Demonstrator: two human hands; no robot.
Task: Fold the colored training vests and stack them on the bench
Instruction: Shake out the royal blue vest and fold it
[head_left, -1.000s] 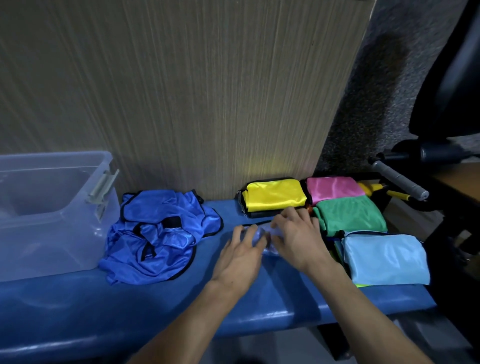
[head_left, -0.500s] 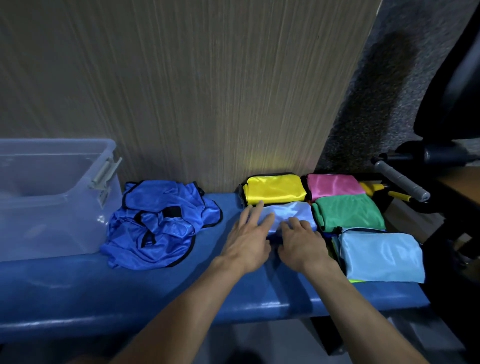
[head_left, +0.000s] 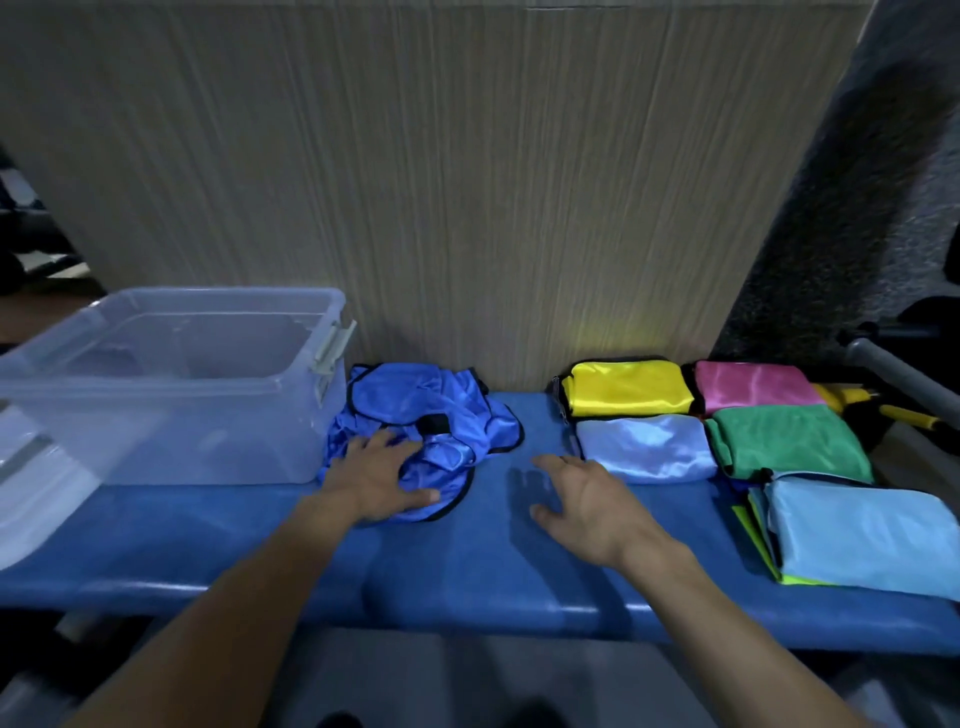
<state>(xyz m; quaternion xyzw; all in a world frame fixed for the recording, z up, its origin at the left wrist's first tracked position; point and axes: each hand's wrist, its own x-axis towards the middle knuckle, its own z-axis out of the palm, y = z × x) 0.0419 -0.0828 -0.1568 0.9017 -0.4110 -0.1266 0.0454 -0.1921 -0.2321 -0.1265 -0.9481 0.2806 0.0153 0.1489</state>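
Observation:
A crumpled blue vest (head_left: 441, 415) with black trim lies on the blue bench (head_left: 467, 571) beside the clear bin. My left hand (head_left: 376, 475) rests on its near left part, fingers spread flat. My right hand (head_left: 582, 501) hovers open over bare bench, just left of a folded pale lilac vest (head_left: 647, 447). Folded vests sit in a block at the right: yellow (head_left: 628, 387), pink (head_left: 750, 387), green (head_left: 787, 441) and light blue (head_left: 857, 535), the last on top of other folded ones.
A clear plastic bin (head_left: 171, 384) stands on the bench at the left. A wood-grain panel (head_left: 441, 182) rises behind the bench. Grey and yellow handles (head_left: 904, 395) poke in at the far right.
Both hands have left the folded lilac vest, which now lies beside the yellow one. My left hand moved left onto the crumpled blue vest; my right hand drew back over the bench.

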